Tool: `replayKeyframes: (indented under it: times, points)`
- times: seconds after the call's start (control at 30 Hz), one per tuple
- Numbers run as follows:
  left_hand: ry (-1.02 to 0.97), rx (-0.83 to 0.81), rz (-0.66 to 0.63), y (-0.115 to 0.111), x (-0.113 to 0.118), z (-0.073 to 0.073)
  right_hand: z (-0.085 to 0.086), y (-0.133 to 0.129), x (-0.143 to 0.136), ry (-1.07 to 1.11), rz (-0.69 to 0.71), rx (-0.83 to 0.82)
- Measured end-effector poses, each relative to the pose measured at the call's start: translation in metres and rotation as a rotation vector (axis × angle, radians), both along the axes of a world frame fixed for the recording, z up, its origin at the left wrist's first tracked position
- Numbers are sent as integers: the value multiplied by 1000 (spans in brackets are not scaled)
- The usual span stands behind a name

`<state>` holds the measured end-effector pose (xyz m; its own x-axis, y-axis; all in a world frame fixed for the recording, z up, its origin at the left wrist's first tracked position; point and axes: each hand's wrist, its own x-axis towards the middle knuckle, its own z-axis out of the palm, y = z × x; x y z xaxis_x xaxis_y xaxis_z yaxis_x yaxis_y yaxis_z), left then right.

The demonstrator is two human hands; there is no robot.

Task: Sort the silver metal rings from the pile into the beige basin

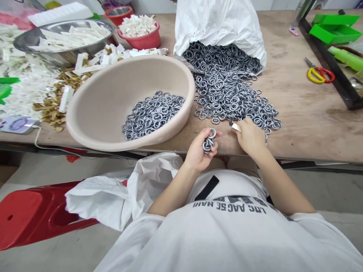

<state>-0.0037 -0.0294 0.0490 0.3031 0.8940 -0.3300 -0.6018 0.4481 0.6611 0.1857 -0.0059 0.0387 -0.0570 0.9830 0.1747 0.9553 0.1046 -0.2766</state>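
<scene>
Several grey rings (pixel 208 145) lie in my left hand (pixel 198 151), its fingers curled round them, just off the table's front edge. My right hand (pixel 251 138) grips a small white tool with a dark tip (pixel 235 126) and rests at the near side of a heap of grey rings (pixel 227 94). The heap spills out of a white sack (pixel 217 22). To the left, a large beige basin (pixel 96 98) holds more grey rings (pixel 154 113) at its lower right side.
Scissors with red and yellow handles (pixel 319 74) lie at the right, near green trays (pixel 334 34) and a dark metal frame (pixel 326 56). White strips fill a steel bowl (pixel 45 56) at the back left, beside a red bowl (pixel 144 40). A red stool (pixel 22 215) stands below left.
</scene>
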Motion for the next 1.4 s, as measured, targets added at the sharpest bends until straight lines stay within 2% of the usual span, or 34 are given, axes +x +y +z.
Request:
replayKeyframes:
  times: [0.1, 0.2, 0.3, 0.53, 0.63, 0.73, 0.8, 0.87, 0.93, 1.07, 1.2, 1.4]
  points:
    - [138, 70, 80, 0, 6, -5, 9, -9, 3, 367, 122, -10]
    - [211, 142, 77, -1, 14, -9, 20, -22, -1, 683, 209, -90]
    - [242, 199, 35, -5, 22, -12, 24, -31, -10, 759, 186, -72]
    - [282, 282, 16, -13, 27, -15, 17, -37, -26, 801, 76, 75]
    - [245, 238, 3, -12, 23, -13, 16, -39, -25, 949, 157, 12]
    - [156, 195, -55, -11, 20, -11, 14, -38, -22, 1144, 271, -126]
    - [118, 175, -96, -11, 19, -9, 13, -37, -21, 1226, 294, -170]
    - [86, 154, -123, -11, 18, -7, 14, -37, -21, 1225, 281, -145]
    - [50, 138, -144, -11, 16, -5, 16, -38, -19, 1142, 250, -50]
    - [-14, 109, -172, -10, 12, -1, 24, -49, -14, 789, 300, 125]
    - [-45, 80, -175, -10, 11, 0, 27, -59, -14, 538, 393, 162]
    - [-53, 40, -160, -11, 12, 0, 27, -59, -17, 429, 400, 170]
